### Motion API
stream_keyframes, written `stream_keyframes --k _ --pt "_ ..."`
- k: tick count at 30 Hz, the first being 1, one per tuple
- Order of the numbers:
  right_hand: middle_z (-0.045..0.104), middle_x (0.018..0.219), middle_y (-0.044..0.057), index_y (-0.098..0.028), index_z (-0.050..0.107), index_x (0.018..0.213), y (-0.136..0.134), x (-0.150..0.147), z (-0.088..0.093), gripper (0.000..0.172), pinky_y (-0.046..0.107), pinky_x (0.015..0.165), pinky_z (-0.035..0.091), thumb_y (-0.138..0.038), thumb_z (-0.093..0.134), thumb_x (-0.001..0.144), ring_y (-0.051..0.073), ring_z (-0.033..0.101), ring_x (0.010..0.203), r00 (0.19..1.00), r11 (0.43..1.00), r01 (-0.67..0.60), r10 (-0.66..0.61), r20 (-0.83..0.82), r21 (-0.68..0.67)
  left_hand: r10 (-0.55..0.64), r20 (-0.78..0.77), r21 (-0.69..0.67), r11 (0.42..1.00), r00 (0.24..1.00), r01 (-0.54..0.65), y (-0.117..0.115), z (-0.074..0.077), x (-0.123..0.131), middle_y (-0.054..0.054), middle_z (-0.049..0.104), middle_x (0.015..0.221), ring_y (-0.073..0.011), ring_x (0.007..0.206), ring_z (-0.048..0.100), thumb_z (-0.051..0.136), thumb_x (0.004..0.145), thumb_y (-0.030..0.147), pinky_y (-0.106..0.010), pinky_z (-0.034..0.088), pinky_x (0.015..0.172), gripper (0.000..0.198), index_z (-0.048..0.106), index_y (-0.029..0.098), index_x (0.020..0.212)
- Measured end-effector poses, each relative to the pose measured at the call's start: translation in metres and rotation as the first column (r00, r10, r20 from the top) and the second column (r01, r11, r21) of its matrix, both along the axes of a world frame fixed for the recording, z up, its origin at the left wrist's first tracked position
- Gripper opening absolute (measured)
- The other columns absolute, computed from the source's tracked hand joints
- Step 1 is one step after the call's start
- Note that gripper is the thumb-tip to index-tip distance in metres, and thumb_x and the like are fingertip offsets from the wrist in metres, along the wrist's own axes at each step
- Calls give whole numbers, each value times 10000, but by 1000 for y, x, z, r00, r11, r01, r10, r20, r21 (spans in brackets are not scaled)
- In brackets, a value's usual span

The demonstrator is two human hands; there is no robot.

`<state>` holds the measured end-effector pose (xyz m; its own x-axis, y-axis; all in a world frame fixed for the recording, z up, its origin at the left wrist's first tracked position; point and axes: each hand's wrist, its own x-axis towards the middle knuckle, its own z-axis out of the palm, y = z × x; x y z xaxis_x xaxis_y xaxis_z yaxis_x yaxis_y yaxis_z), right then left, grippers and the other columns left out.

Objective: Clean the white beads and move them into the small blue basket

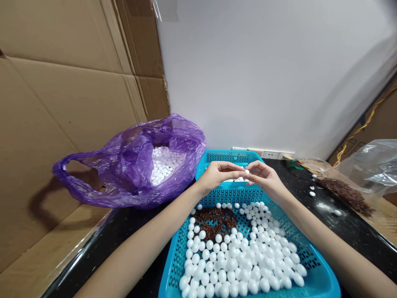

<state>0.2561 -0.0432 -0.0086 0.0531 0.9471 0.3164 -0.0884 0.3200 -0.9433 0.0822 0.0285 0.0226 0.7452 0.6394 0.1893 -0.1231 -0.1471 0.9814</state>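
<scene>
- As I see it from here, one white ball [247,172] sits right of centre frame.
- My left hand [218,174] and right hand [266,179] have fingertips clamped on it.
- At lower centre, a blue basket [173,260] holds white balls [248,265] and brown flakes [214,221].
- Left of centre: a purple bag [130,165].

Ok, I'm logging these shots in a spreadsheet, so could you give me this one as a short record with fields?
Left hand: fingertips at one small white ball
Right hand: fingertips at the same ball, opposite side
Front basket: blue, perforated; holds many white balls and a patch of dark reddish-brown bits
Back basket: blue; white balls inside, partly hidden by the hands
Purple bag: open, white balls inside
Counter: black, speckled; loose white balls at right
Far right: brown heap by clear plastic
</scene>
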Motion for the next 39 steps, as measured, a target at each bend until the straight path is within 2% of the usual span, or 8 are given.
stream_keyframes --k 3,8,11,16,23,27,32,39 --pt "640 798 -6 -231 625 848 0 0 1 163 271 661 544 -254 719 717 138 620 747 997 997 71 -70 18 -8 18 11 -7 1000 1000 -18 0 0 1 -41 712 839 -144 808 649 729 673 225 -296 498 767 183 696 166 843" --pt "672 838 16 -241 656 879 0 0 1 199 329 711 548 -273 726 696 185 635 819 991 994 110 -112 69 23 74 56 -42 997 996 -71 -2 2 2 -22 671 822 -140 773 632 773 608 180 -283 506 708 283 649 164 862" --pt "680 886 27 -242 679 891 -1 -1 2 202 333 692 552 -278 724 698 196 630 846 990 995 92 -95 105 38 36 62 -135 991 997 -27 -2 4 1 -28 655 852 -138 785 629 764 625 170 -281 504 733 287 658 171 892" --pt "680 920 25 -249 699 885 -4 -5 5 193 311 656 555 -254 727 694 175 621 821 993 998 45 -49 110 34 -6 94 -383 923 996 42 4 3 -1 -46 670 823 -121 746 628 756 650 146 -238 486 696 322 680 176 962" --pt "677 843 15 -242 667 861 -5 -5 4 174 305 641 557 -255 728 698 171 629 802 992 997 46 -53 113 64 -26 75 -570 819 997 64 9 0 -1 -52 674 775 -82 667 613 744 657 97 -182 480 630 257 695 135 906" --pt "693 872 23 -236 662 850 -5 -5 4 165 329 699 558 -261 726 700 179 646 821 988 997 49 -57 141 61 -35 62 -586 807 997 65 8 1 -1 -63 686 803 -99 677 629 735 657 83 -198 497 624 246 685 137 892" --pt "705 883 25 -239 666 858 -5 -5 4 171 346 734 556 -265 727 701 186 658 837 988 998 38 -45 148 56 2 18 -584 812 1000 9 5 3 -2 -61 686 796 -106 680 639 757 628 83 -202 505 630 265 657 139 867" --pt "708 895 34 -228 674 855 -6 -5 3 172 346 727 560 -271 731 699 190 662 840 987 998 44 -52 152 55 -33 68 -581 811 997 67 5 2 -1 -68 680 753 -120 662 650 749 614 55 -201 527 614 264 651 120 851"
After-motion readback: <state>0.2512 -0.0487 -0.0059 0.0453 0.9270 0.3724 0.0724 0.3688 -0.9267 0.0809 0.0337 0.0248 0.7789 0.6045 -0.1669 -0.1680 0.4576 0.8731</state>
